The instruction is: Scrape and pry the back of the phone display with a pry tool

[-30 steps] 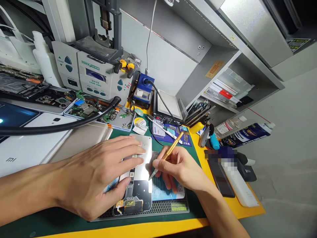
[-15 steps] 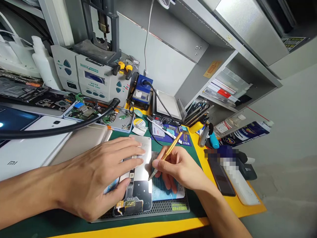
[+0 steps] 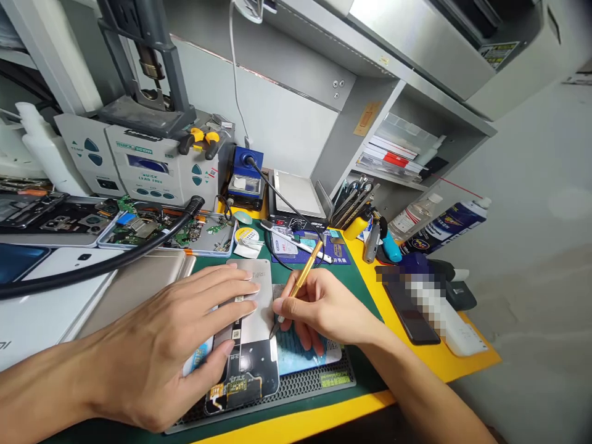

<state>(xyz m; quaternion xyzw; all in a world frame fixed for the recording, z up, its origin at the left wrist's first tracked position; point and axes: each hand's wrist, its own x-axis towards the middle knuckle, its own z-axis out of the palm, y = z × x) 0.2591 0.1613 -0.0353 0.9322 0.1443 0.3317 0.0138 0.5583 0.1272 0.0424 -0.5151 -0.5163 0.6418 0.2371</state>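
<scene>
Under my left hand (image 3: 185, 327) lies a phone screen assembly (image 3: 256, 330), its back facing up, silver at the upper part and black below with a gold flex cable. My left fingers are stretched out flat over it, and the hand is open. My right hand (image 3: 319, 305) is shut on a gold-handled craft knife (image 3: 305, 271) held like a pen. The knife's tip touches or hovers just over the screen's right edge, near where silver meets black. Beneath is a blue packet (image 3: 296, 354) on a grey perforated pad (image 3: 319, 379).
A green mat (image 3: 356, 290) covers the yellow-edged bench. A grey soldering station (image 3: 143, 160) with a black hose (image 3: 115, 268) stands at left, beside a tray of circuit boards (image 3: 213, 237). To the right lie a dark phone (image 3: 411, 314) and a white box (image 3: 457, 333).
The camera view has shifted, so the bench things appear further left. My left hand stays flat on the screen, while the knife tip remains at its right edge with little change.
</scene>
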